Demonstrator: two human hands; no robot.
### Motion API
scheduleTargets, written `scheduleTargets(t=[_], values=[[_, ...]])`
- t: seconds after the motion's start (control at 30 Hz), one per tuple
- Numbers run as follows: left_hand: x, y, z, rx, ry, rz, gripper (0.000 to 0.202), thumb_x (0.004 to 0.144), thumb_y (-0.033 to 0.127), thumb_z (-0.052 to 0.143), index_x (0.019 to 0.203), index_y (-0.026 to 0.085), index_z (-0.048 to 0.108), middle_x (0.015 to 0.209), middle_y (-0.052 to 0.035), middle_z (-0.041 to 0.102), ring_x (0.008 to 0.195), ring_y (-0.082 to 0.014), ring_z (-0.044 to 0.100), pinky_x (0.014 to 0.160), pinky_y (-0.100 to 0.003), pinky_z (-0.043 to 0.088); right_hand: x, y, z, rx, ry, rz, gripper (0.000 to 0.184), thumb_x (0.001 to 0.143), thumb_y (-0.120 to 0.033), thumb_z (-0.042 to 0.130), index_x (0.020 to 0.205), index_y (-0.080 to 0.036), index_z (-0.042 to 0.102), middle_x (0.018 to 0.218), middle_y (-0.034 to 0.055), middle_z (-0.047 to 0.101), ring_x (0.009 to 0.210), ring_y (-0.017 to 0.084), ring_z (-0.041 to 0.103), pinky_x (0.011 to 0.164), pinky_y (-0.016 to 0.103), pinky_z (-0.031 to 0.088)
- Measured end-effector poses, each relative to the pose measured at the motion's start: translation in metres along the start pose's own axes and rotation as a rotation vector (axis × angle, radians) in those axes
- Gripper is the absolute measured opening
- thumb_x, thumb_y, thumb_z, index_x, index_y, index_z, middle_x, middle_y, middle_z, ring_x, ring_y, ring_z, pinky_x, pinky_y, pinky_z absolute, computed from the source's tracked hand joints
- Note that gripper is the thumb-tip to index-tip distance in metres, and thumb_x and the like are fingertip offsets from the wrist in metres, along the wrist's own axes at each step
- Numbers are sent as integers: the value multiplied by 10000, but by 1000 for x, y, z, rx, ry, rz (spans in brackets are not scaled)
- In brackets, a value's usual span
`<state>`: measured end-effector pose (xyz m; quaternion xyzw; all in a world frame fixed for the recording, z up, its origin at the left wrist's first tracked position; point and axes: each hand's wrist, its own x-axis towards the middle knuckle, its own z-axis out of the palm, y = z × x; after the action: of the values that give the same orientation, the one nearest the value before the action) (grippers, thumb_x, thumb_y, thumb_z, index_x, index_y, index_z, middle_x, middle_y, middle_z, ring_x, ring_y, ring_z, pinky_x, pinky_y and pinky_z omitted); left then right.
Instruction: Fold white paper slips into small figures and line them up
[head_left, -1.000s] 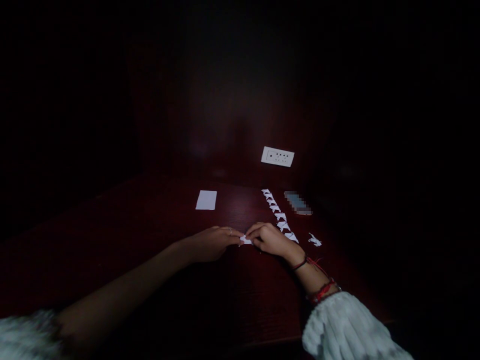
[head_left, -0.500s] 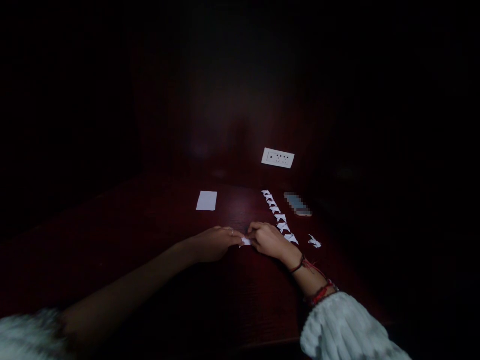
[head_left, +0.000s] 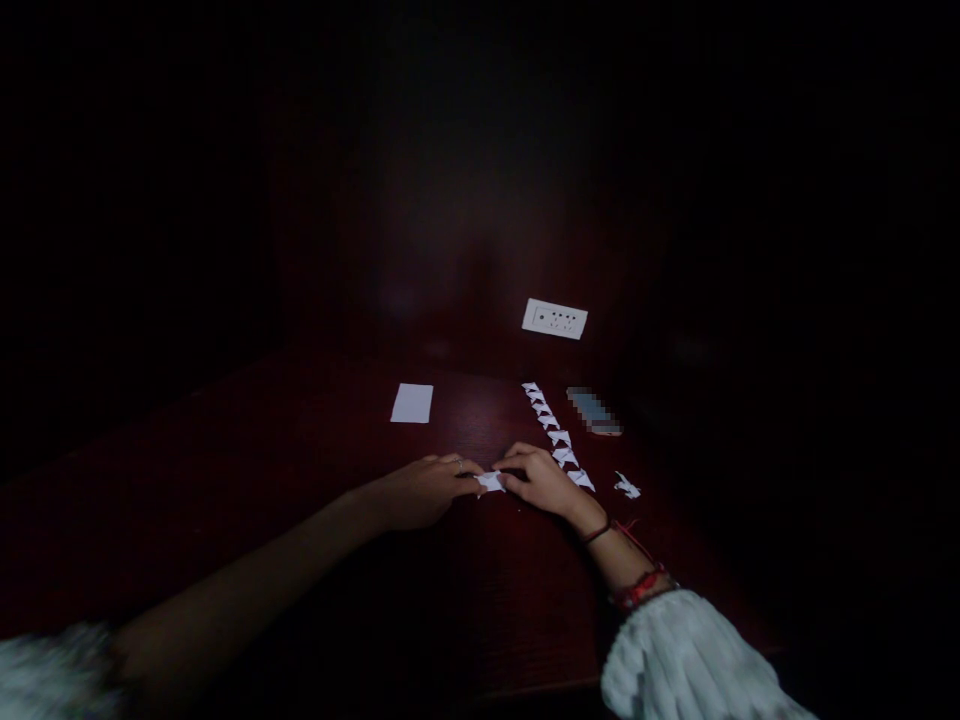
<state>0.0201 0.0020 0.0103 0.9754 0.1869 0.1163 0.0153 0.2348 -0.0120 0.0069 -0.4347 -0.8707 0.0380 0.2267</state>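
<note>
A small folded white paper (head_left: pixel 490 482) lies at the middle of the dark red table (head_left: pixel 450 600). My left hand (head_left: pixel 431 490), with a ring on one finger, grips its left end between fingertips and thumb. From the other side, my right hand (head_left: pixel 541 480) pinches the right end, thumb below and forefinger above. Just beyond my right hand runs a slanting row of several folded white paper pieces (head_left: pixel 559 438); the nearest (head_left: pixel 580 480) sits close to my wrist.
Back left of my hands lies a stack or sheet of white paper (head_left: pixel 412 403). A phone (head_left: pixel 595 411), its screen blurred, rests right of the row. White paper scraps (head_left: pixel 627 486) lie nearer on the right. A socket plate (head_left: pixel 555 319) is on the wall behind.
My right fingers have spread slightly and shifted, so more of the folded paper shows between my hands. The other things stay where they were, apart from a slight camera shift.
</note>
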Motion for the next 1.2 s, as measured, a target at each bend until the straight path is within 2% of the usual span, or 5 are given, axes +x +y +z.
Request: scheduleTargets(t=[0.23, 0.37, 0.53, 0.73, 1.2], values=[[1, 1, -1, -21, 34, -31, 502, 694, 26, 377, 1114, 300, 412, 1137, 2, 419, 1002, -164, 397, 839, -293, 299, 6, -1, 8, 129, 33, 45, 103, 705, -184, 525, 786, -156, 583, 798, 21, 480, 735, 100, 464, 696, 221, 372], [5, -3, -1, -138, 190, -131, 435, 740, 51, 330, 1123, 251, 386, 1050, -10, 441, 941, -129, 423, 818, -249, 325, 7, -3, 8, 149, 91, 60, 59, 702, -163, 525, 752, -153, 554, 788, 14, 449, 740, 100, 445, 705, 222, 360], [14, -3, 6, -249, 355, -303, 200, 802, 275, 367, 927, 194, 500, 855, -6, 465, 816, -126, 456, 740, -246, 370, 7, -13, 3, 109, 189, -3, 73, 736, -152, 468, 791, -154, 517, 814, 22, 434, 766, 106, 434, 722, 219, 350], [18, -2, 9, -358, 339, -368, 167, 768, 276, 423, 734, 162, 540, 802, -8, 471, 751, -120, 465, 619, -211, 387, 7, -24, -3, 39, 169, -62, 85, 751, -157, 449, 812, -170, 507, 834, 25, 450, 790, 118, 437, 728, 233, 338], [16, 10, 1, 82, 364, -203, 100, 780, 169, 392, 767, 156, 490, 936, -37, 437, 846, -150, 447, 748, -287, 373, 4, -29, -12, 72, 129, -118, 111, 759, -194, 449, 812, -178, 545, 855, 22, 439, 792, 111, 443, 726, 234, 356]])
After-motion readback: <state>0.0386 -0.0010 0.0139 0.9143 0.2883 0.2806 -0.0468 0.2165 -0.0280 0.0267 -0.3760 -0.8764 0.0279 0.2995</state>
